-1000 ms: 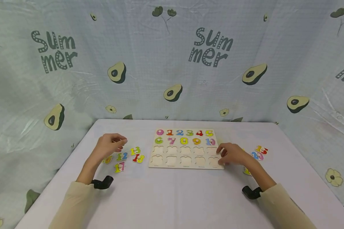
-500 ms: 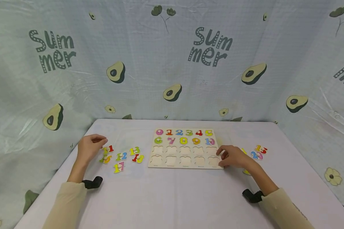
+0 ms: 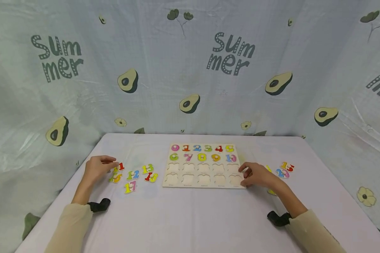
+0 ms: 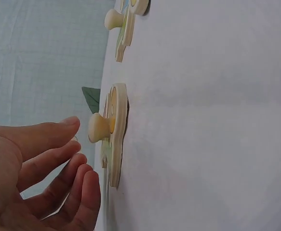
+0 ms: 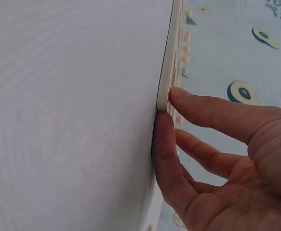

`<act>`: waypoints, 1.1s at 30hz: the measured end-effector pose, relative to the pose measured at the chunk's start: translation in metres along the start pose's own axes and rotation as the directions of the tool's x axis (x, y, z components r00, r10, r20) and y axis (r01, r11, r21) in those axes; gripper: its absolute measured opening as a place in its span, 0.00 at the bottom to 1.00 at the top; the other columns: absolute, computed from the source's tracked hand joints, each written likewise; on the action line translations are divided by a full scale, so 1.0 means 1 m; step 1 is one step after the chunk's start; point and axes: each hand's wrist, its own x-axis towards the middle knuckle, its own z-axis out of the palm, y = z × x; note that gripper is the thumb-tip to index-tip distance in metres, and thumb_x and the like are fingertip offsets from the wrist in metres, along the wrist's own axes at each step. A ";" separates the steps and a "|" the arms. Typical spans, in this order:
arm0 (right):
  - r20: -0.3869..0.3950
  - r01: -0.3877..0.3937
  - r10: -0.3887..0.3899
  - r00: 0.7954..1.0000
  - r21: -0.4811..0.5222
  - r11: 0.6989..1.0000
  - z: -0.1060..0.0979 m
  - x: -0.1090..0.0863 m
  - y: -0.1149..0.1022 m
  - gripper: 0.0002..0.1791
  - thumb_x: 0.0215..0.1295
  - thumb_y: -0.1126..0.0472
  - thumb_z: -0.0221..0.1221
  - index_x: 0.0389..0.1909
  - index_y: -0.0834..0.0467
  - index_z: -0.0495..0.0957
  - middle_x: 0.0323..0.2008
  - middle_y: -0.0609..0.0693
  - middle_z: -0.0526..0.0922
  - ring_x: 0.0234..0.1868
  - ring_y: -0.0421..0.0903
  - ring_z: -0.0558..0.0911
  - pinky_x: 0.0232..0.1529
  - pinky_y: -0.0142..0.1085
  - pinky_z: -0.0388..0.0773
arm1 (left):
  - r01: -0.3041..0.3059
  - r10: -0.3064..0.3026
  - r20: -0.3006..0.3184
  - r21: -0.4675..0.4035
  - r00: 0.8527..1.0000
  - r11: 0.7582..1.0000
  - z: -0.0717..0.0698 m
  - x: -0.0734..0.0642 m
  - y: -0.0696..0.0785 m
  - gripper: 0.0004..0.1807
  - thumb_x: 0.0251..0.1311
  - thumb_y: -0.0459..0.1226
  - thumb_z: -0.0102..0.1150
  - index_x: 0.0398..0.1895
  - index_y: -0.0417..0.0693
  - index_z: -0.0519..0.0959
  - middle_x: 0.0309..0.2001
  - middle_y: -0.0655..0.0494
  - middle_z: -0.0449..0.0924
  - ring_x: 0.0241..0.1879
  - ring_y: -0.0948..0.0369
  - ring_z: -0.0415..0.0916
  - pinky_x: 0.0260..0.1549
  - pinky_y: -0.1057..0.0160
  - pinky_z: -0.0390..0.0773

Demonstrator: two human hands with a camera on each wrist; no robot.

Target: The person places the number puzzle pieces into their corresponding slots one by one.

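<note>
A wooden number board (image 3: 188,180) is being supported flat on the white table (image 3: 177,218), near its middle, and its right edge is being gripped at the near corner by the bent thumb and fingers of the right hand (image 3: 256,174). In the right wrist view, the thumb is being pressed against the board at that corner, while a finger is being set against the edge just beside it. The upper two rows of the board are being filled by coloured numerals from 0 to 10, and two lower rows of bare recesses are being shown. The left hand (image 3: 96,170) is being held at the 11 piece (image 3: 120,166), which is being partly covered by the fingertips; the thumb and fingers are being loosely curved, and whether its knob is being pinched cannot be told. In the left wrist view, a larger wooden knob (image 4: 99,127) is being shown just beyond the fingertips, apart from them. Near this hand, the table is also being shared by the 12 piece (image 3: 133,175), the 17 piece (image 3: 130,187), the 13 piece (image 3: 147,169), the 18 piece (image 3: 151,177) and a green-and-orange piece (image 3: 115,178). Behind the right wrist, the 15 piece (image 3: 287,166) and the 20 piece (image 3: 283,173) are being displayed side by side, and two yellow pieces are being partly hidden by the hand and forearm.
</note>
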 end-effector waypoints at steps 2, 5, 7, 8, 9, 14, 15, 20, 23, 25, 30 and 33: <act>0.004 -0.008 0.008 1.000 0.003 1.000 0.002 0.000 0.002 0.26 0.58 0.63 0.73 0.56 0.65 0.76 0.36 0.54 0.78 0.32 0.45 0.78 0.36 0.37 0.79 | 0.005 -0.006 0.039 0.011 0.999 1.000 0.000 -0.001 -0.004 0.23 0.66 0.41 0.66 0.55 0.31 0.82 0.50 0.33 0.84 0.39 0.52 0.81 0.33 0.66 0.75; 0.010 -0.016 0.016 1.000 0.009 1.000 0.005 0.001 0.003 0.26 0.58 0.63 0.73 0.56 0.64 0.76 0.35 0.53 0.77 0.31 0.45 0.78 0.35 0.36 0.79 | 0.014 -0.016 0.087 0.028 0.996 1.000 0.001 -0.002 -0.009 0.22 0.66 0.41 0.67 0.55 0.31 0.82 0.50 0.33 0.84 0.42 0.50 0.79 0.34 0.65 0.74; 0.013 -0.013 0.013 1.000 0.010 1.000 0.006 0.001 0.003 0.26 0.58 0.63 0.73 0.56 0.64 0.76 0.36 0.53 0.77 0.31 0.45 0.78 0.35 0.36 0.78 | 0.017 -0.021 0.103 0.034 0.994 0.999 0.001 -0.002 -0.011 0.22 0.65 0.40 0.67 0.55 0.31 0.83 0.50 0.34 0.84 0.45 0.49 0.78 0.35 0.64 0.73; 0.012 -0.016 0.015 1.000 0.012 1.000 0.006 0.002 0.003 0.26 0.58 0.63 0.73 0.56 0.63 0.76 0.36 0.53 0.77 0.31 0.45 0.78 0.35 0.36 0.78 | 0.018 -0.022 0.108 0.037 0.994 0.999 0.001 -0.002 -0.011 0.21 0.65 0.40 0.67 0.54 0.31 0.83 0.50 0.34 0.84 0.46 0.48 0.77 0.36 0.64 0.73; 0.009 -0.019 0.019 1.000 0.012 1.000 0.006 0.003 0.003 0.26 0.58 0.63 0.73 0.56 0.63 0.76 0.36 0.54 0.77 0.31 0.46 0.78 0.35 0.36 0.78 | 0.017 -0.021 0.111 0.036 0.994 0.999 0.001 -0.002 -0.012 0.21 0.66 0.40 0.67 0.54 0.31 0.83 0.51 0.33 0.84 0.47 0.47 0.77 0.37 0.63 0.73; -0.001 -0.028 0.028 1.000 0.001 1.000 0.005 0.003 0.002 0.26 0.58 0.63 0.73 0.57 0.62 0.76 0.36 0.53 0.77 0.32 0.46 0.78 0.35 0.35 0.78 | 0.012 -0.016 0.118 0.033 0.993 0.999 0.003 0.000 -0.010 0.20 0.66 0.39 0.66 0.54 0.32 0.83 0.52 0.33 0.83 0.48 0.46 0.76 0.39 0.62 0.73; 0.001 -0.022 0.022 1.000 0.002 1.000 0.005 0.003 0.003 0.26 0.58 0.63 0.73 0.57 0.63 0.76 0.36 0.54 0.77 0.32 0.46 0.78 0.35 0.36 0.78 | 0.012 -0.015 0.118 0.033 0.993 0.999 0.003 0.000 -0.010 0.20 0.66 0.39 0.66 0.54 0.32 0.83 0.52 0.33 0.83 0.48 0.46 0.76 0.39 0.62 0.74; -0.002 -0.010 0.010 1.000 0.014 1.000 0.002 0.002 0.004 0.27 0.58 0.63 0.73 0.57 0.63 0.76 0.36 0.54 0.77 0.32 0.46 0.78 0.36 0.37 0.78 | 0.001 -0.006 0.104 0.040 0.995 0.999 0.004 0.002 -0.009 0.20 0.66 0.40 0.67 0.53 0.31 0.83 0.50 0.34 0.84 0.47 0.47 0.75 0.37 0.63 0.73; -0.004 -0.014 0.014 1.000 0.015 1.000 0.003 0.002 0.006 0.27 0.58 0.63 0.73 0.57 0.63 0.76 0.36 0.54 0.77 0.31 0.46 0.78 0.35 0.37 0.79 | -0.011 0.006 0.102 0.048 0.995 0.999 0.004 0.003 -0.009 0.20 0.65 0.39 0.67 0.52 0.30 0.84 0.48 0.34 0.84 0.45 0.48 0.75 0.35 0.64 0.73; -0.006 -0.011 0.011 1.000 0.017 1.000 0.003 0.002 0.006 0.27 0.58 0.63 0.73 0.57 0.64 0.76 0.35 0.54 0.77 0.31 0.45 0.78 0.35 0.37 0.79 | -0.014 0.009 0.101 0.051 0.995 0.999 0.003 0.004 -0.008 0.20 0.65 0.39 0.66 0.51 0.30 0.84 0.48 0.35 0.84 0.45 0.48 0.75 0.35 0.64 0.73; -0.011 0.000 0.001 1.000 0.020 1.000 0.003 0.002 0.005 0.27 0.58 0.63 0.73 0.57 0.64 0.76 0.35 0.54 0.77 0.31 0.45 0.78 0.35 0.37 0.78 | -0.010 0.005 0.098 0.053 0.995 0.999 0.002 0.005 -0.005 0.20 0.66 0.39 0.65 0.52 0.31 0.83 0.48 0.35 0.84 0.45 0.48 0.75 0.35 0.64 0.73; -0.008 -0.001 0.001 1.000 0.022 1.000 0.002 0.001 0.004 0.27 0.58 0.63 0.73 0.56 0.64 0.76 0.35 0.53 0.77 0.31 0.45 0.78 0.35 0.37 0.78 | -0.016 0.011 0.095 0.050 0.995 0.999 0.001 0.005 -0.003 0.19 0.66 0.40 0.65 0.52 0.31 0.83 0.47 0.35 0.85 0.45 0.48 0.76 0.35 0.63 0.73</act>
